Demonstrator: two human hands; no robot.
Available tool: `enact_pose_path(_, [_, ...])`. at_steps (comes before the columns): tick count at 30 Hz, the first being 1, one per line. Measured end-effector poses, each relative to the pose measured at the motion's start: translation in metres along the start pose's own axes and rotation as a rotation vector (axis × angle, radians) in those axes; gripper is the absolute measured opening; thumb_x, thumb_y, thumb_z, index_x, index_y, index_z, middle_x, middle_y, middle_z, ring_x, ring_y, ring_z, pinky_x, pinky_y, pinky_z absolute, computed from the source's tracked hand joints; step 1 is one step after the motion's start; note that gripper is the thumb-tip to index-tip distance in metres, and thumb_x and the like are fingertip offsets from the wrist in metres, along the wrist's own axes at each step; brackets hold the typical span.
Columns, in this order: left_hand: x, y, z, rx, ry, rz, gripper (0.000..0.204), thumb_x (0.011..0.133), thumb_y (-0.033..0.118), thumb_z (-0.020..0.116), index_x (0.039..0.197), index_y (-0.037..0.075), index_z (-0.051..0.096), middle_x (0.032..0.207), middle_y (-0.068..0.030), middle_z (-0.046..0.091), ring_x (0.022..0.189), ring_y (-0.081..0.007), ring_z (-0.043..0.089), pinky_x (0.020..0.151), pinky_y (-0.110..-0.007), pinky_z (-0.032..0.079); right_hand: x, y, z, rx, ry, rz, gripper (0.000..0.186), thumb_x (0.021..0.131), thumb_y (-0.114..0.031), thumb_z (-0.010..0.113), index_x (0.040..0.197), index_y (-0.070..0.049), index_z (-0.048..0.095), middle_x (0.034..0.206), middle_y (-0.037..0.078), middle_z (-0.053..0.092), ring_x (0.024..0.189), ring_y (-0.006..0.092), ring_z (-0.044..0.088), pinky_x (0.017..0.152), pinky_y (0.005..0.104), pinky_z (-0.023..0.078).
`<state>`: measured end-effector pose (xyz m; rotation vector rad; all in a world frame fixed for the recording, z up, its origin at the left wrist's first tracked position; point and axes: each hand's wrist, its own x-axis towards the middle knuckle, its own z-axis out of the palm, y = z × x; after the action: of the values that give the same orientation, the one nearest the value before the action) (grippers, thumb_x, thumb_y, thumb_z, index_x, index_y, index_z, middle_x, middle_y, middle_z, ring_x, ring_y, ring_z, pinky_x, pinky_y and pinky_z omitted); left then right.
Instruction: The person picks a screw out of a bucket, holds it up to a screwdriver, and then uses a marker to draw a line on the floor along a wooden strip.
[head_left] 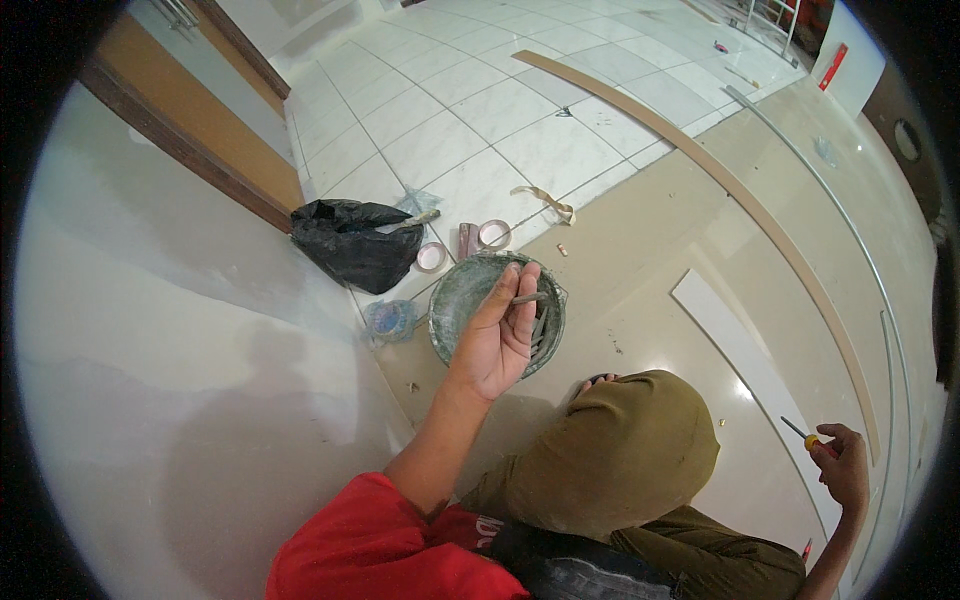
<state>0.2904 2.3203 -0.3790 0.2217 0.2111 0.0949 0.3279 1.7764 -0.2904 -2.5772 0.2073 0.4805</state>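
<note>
My left hand (496, 345) is raised over a round, plaster-stained bucket (446, 290). Its thumb and fingers pinch a short grey rod (530, 298), whose exact kind I cannot make out. Several thin grey pieces (540, 335) lie inside the bucket, partly hidden behind my fingers. Off to the far right, my right hand (848, 470) is closed around the red and yellow handle of a screwdriver (797, 430). The screwdriver's shaft points up and to the left, above a long white board (730, 330) on the floor.
Beside the wall sit a black plastic bag (350, 245), rolls of tape (494, 235) and a crumpled clear-blue wrapper (390, 321). A long brown strip (690, 150) and a thin metal rail (825, 185) stretch along the floor at right. My bent knee (640, 450) is between my hands.
</note>
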Motion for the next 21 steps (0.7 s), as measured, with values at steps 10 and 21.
enact_pose_path(10, [0.002,0.003,0.03,0.23,-0.007,0.123,0.017,0.103,0.01,0.058,0.12,0.009,0.061,0.127,-0.0083,0.068,0.113,-0.0141,0.068,0.092,-0.027,0.061,-0.026,-0.049,0.002,0.169,0.16,-0.156,0.039,0.092,-0.017,0.073,0.123,0.005,0.065,0.075,0.008,0.066,0.057,0.0091,0.057,0.047,0.0251,0.044])
enact_pose_path(21, [0.035,-0.008,0.234,0.253,-0.693,-0.034,0.026,0.105,0.002,0.047,0.13,0.004,0.052,0.136,-0.0245,0.06,0.12,-0.0269,0.066,0.1,-0.036,0.06,-0.089,-0.266,0.105,0.696,0.667,-0.78,0.035,0.093,0.0,0.067,0.128,0.0,0.061,0.103,0.006,0.064,0.089,0.0118,0.06,0.079,0.0261,0.05])
